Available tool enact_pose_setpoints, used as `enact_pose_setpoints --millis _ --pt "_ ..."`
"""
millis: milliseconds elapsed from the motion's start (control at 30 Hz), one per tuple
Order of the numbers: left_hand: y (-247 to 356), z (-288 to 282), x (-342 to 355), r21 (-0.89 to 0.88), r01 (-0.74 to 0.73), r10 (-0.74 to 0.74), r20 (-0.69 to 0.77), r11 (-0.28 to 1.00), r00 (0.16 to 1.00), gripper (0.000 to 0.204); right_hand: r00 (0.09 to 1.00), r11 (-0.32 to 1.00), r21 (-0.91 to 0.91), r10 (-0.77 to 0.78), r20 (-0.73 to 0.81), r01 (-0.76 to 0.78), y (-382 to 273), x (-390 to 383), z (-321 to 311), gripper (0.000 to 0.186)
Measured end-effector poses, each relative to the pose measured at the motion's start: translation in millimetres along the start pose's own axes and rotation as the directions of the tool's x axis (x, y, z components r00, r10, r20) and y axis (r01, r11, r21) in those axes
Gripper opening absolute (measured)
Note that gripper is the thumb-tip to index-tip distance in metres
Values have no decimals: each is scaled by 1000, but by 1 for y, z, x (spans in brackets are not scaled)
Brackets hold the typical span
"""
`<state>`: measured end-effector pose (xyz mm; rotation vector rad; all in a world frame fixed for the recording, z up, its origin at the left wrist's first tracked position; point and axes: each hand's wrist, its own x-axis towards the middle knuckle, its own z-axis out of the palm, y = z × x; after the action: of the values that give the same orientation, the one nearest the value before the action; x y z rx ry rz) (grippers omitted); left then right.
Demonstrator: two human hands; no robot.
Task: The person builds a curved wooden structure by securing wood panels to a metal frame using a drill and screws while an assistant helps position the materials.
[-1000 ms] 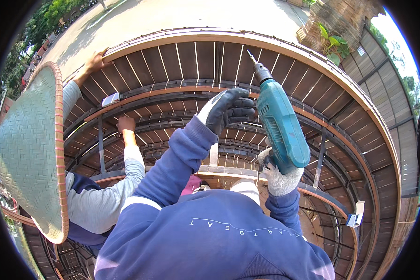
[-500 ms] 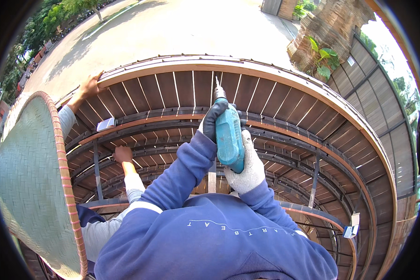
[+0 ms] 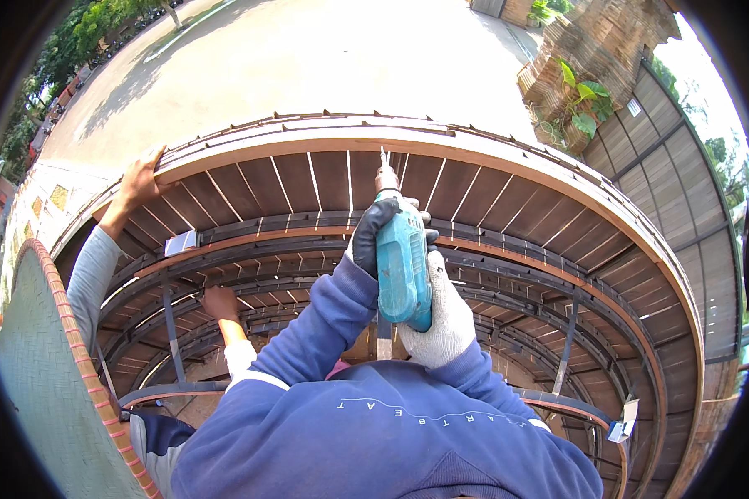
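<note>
A teal power drill [image 3: 403, 279] is held upright in the view, its bit pointing away from me at the curved wooden rail [image 3: 301, 141]; whether the tip touches the wood I cannot tell. My left hand [image 3: 366, 233], in a black and white glove, is closed round the drill's front body. My right hand [image 3: 441, 320], in a pale knit glove, grips the drill lower down, around the handle, which is mostly hidden. Dark slats [image 3: 265, 183] with narrow gaps lie below the rail, above further curved metal and wooden bands [image 3: 516, 291].
At left, a co-worker under a woven conical hat [image 3: 42, 358] has one hand [image 3: 139, 187] on the rail and another [image 3: 220, 301] lower on the structure. Small boxes sit at left [image 3: 181, 243] and right [image 3: 624, 422]. A panel fence [image 3: 691, 233] and plants [image 3: 587, 100] stand right.
My left hand has closed onto the drill, which has swung leftward into both hands toward the rail. The view has shifted; the co-worker's hat is lower and further left.
</note>
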<state>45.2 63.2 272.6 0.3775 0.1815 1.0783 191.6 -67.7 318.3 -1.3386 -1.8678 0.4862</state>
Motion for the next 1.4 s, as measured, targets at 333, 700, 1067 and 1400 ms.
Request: enact_pose_setpoints --millis 333,700,1067,1400 --pt "9 3 -3 9 -28 28 3 1000 1000 72 998 999 9 -48 -27 48 -6 8 9 92" --pt "11 -5 -7 -26 23 -23 -25 999 999 75 997 999 3 51 50 -52 -15 10 9 89" --pt "11 -5 -9 -74 46 -47 -11 996 999 72 999 999 -25 31 32 -30 -11 7 14 93" --pt "18 11 -6 -157 74 -77 -17 985 997 78 982 989 -28 147 119 -145 -30 19 2 88"
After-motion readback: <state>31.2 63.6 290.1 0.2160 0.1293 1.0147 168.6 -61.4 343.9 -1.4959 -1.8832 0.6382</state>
